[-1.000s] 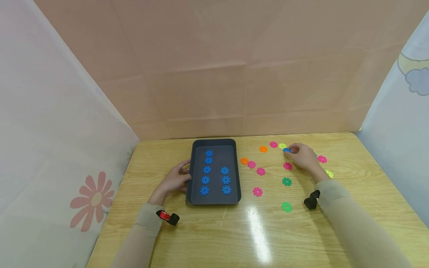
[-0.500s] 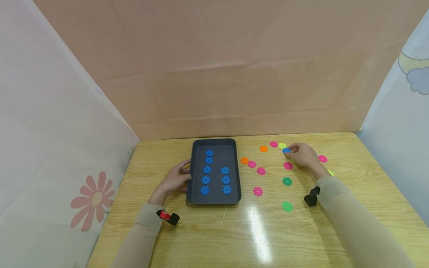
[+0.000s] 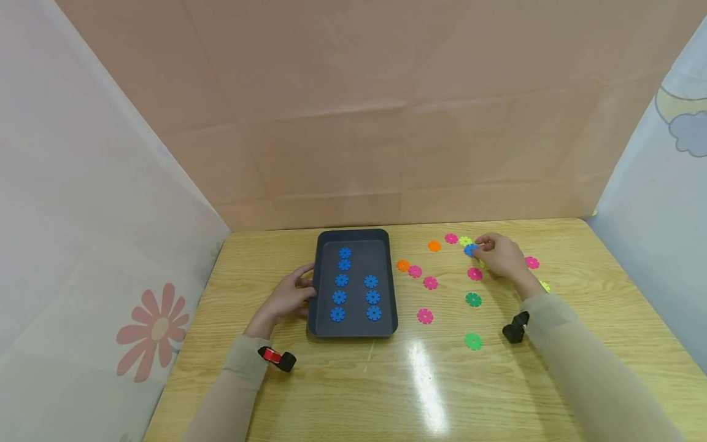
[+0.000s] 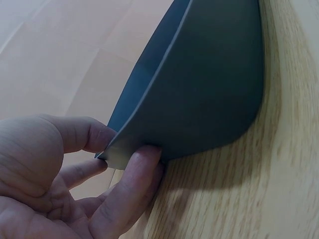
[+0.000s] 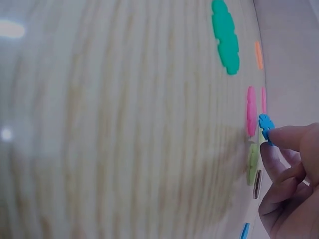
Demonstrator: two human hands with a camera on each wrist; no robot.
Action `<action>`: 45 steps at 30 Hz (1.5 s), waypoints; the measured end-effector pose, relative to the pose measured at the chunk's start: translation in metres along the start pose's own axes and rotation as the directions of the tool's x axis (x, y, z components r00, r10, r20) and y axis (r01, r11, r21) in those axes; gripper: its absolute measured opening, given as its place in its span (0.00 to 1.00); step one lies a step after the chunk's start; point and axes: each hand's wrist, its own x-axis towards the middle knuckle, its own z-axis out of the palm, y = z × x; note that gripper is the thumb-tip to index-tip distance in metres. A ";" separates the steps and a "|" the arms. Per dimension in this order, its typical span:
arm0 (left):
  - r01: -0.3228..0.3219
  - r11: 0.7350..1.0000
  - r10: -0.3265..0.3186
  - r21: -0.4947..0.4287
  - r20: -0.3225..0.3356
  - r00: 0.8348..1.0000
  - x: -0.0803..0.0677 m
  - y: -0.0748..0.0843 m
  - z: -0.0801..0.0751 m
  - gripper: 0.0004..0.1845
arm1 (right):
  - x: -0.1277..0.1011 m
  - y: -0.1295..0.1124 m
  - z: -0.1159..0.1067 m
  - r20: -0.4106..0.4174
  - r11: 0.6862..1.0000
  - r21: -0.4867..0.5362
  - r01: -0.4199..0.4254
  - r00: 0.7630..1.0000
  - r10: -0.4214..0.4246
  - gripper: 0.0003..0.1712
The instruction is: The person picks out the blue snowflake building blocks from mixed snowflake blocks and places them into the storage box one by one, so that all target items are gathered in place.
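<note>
A dark grey tray (image 3: 356,334) lies left of the table's middle, with two columns of blue notched discs (image 3: 339,297) in it. My left hand (image 3: 287,296) holds the tray's left side. In the left wrist view, the thumb and fingers (image 4: 142,167) meet the tray wall (image 4: 209,84) at its rim. Over the back right of the table, my right hand (image 3: 501,255) pinches a blue notched disc (image 3: 470,250) between thumb and fingers. That blue disc (image 5: 265,123) appears tilted and raised in the right wrist view.
Scattered right of the tray are pink discs (image 3: 430,282), orange discs (image 3: 434,246), green discs (image 3: 473,299) and yellow discs (image 3: 465,240). A partly seen blue disc (image 5: 244,231) lies at the right wrist view's bottom. A beige backdrop (image 3: 353,153) rises behind the table.
The blue disc in my right fingers has tilted up and shifted slightly left. My right hand has moved very little. The left hand and the tray look unmoved.
</note>
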 end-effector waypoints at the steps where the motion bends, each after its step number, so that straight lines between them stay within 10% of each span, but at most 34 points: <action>1: -0.001 1.000 0.001 0.000 0.000 1.000 0.000 0.000 0.000 0.38 | 0.000 -0.001 0.000 -0.008 1.000 -0.001 0.008 1.000 -0.008 0.21; 45: 0.011 1.000 -0.011 -0.017 0.005 1.000 -0.002 -0.002 -0.001 0.38 | -0.007 -0.106 0.076 0.018 0.918 0.288 0.273 0.957 -0.290 0.09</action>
